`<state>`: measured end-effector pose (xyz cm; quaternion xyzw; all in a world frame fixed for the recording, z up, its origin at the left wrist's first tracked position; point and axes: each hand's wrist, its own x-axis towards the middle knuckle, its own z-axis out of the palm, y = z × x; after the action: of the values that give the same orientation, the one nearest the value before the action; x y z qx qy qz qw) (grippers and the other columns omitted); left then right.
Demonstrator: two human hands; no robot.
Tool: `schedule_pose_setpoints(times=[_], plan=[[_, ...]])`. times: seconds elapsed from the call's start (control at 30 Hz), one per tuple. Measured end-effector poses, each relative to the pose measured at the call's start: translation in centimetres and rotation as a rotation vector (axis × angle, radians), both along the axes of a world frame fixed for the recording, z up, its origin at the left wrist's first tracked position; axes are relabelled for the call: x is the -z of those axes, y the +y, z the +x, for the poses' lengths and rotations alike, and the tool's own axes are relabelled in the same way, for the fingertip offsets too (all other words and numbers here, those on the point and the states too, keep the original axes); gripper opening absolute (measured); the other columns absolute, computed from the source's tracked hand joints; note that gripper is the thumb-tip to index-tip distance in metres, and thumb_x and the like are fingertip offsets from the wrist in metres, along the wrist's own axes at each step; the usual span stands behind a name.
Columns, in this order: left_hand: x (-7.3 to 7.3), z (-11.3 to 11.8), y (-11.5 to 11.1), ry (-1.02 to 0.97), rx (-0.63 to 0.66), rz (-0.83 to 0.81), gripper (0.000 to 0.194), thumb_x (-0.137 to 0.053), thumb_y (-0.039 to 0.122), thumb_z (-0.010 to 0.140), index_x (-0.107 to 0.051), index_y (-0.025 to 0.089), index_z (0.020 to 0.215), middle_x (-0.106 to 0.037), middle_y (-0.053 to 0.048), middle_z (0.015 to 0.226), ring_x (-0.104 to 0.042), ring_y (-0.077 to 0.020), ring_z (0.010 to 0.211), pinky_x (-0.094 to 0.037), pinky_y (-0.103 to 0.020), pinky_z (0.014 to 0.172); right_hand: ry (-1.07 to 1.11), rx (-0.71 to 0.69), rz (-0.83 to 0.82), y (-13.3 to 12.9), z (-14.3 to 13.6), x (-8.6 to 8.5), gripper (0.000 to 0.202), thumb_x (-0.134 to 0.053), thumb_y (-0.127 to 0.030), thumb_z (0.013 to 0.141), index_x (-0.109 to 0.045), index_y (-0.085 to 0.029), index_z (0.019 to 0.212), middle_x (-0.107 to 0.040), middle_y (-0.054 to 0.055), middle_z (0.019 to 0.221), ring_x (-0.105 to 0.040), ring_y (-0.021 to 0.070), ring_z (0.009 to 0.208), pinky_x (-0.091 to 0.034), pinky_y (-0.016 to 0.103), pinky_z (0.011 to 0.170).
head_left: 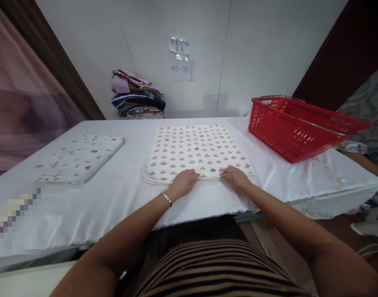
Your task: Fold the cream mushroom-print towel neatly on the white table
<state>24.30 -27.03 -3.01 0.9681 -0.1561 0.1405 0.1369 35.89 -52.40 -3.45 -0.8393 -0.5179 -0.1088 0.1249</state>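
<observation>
A folded cream cloth [195,150] with small grey, red and blue prints lies flat in the middle of the white-covered table. My left hand [185,181], with a bracelet at the wrist, pinches the near edge of this cloth left of its middle. Farther right along the same edge, my right hand [235,177] has its fingers closed on the cloth too. Both hands are low on the table, a short gap apart. Another folded white cloth [80,156] with scattered dark prints rests on the left side, touched by neither hand.
A red plastic basket [295,132] stands at the table's right. Behind the table's far edge is a stack of folded fabrics [139,97] against the wall. Paper signs [180,68] hang above. The white table [114,210] has its near edge close to my body.
</observation>
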Motion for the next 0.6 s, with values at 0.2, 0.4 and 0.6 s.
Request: schedule_pose_setpoints(times=[0.2,0.4,0.6], plan=[[-0.1,0.6,-1.6,0.005,-0.026,0.008,0.02,-0.053,0.031,0.087,-0.061,0.02,0.101,-0.061,-0.005,0.093,-0.056,-0.0184,0.087,-0.046,-0.031,0.074,0.068,0.049,0.061,0.3,0.3,0.6,0.02,-0.047,-0.022,0.09,-0.067,-0.02,0.093,-0.064,0.006,0.093,-0.054,0.0195,0.089,-0.043,0.031,0.076],[0.1,1.2,-2.4,0.022,-0.092,-0.139,0.011,-0.05,0.023,0.088,-0.06,0.02,0.088,-0.062,-0.002,0.088,-0.057,-0.0156,0.083,-0.046,-0.028,0.071,0.175,0.158,0.086,0.4,0.2,0.5,0.014,-0.048,-0.016,0.087,-0.061,-0.019,0.085,-0.063,0.004,0.087,-0.053,0.0174,0.083,-0.04,0.028,0.074],[0.5,1.2,-2.1,-0.04,-0.024,-0.142,0.02,-0.04,0.011,0.087,-0.057,0.019,0.092,-0.06,-0.003,0.096,-0.057,-0.0144,0.084,-0.047,-0.027,0.07,0.134,0.082,0.129,0.3,0.1,1.0,0.017,-0.042,-0.01,0.086,-0.057,-0.018,0.083,-0.062,0.006,0.087,-0.052,0.0182,0.083,-0.038,0.029,0.075]])
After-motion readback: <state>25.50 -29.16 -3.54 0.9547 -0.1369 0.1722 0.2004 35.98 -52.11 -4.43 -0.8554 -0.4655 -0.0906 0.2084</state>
